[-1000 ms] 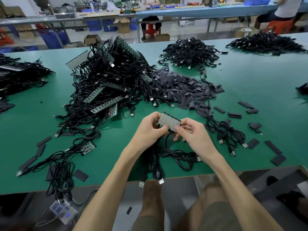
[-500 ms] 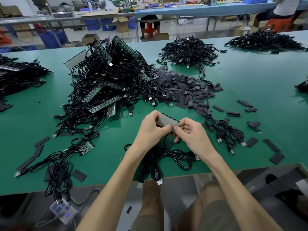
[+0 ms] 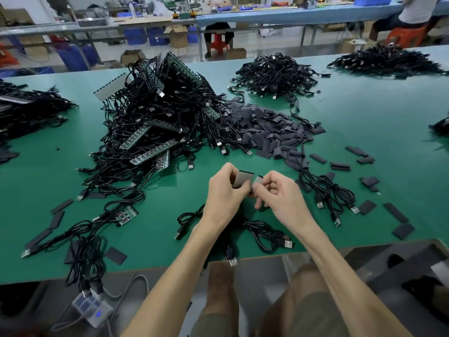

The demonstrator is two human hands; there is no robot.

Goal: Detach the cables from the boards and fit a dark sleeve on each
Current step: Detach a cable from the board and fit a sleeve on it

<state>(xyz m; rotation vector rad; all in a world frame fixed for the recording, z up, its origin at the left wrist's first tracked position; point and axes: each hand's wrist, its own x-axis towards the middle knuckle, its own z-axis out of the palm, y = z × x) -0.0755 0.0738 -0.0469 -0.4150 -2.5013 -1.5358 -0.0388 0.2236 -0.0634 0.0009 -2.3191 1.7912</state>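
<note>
My left hand (image 3: 224, 193) grips a small grey board (image 3: 241, 179) above the green table (image 3: 364, 113). My right hand (image 3: 279, 195) pinches a smaller grey piece (image 3: 258, 179) just right of the board, with a narrow gap between the two pieces. Black cables (image 3: 264, 233) with USB plugs hang from my hands and lie coiled on the table under them. A big heap of cables on green boards (image 3: 155, 122) lies at the centre left. A pile of dark flat sleeves (image 3: 267, 132) lies behind my hands.
Loose sleeves (image 3: 340, 166) and a few cables (image 3: 330, 195) are scattered to the right. Cable piles (image 3: 274, 74) sit at the far side and at the left edge. A small white power box (image 3: 91, 310) hangs below the table's front edge. People sit at benches beyond.
The board was whole between both hands. Now a small piece at its right end has come away in my right hand, and my left hand has tilted the rest upright.
</note>
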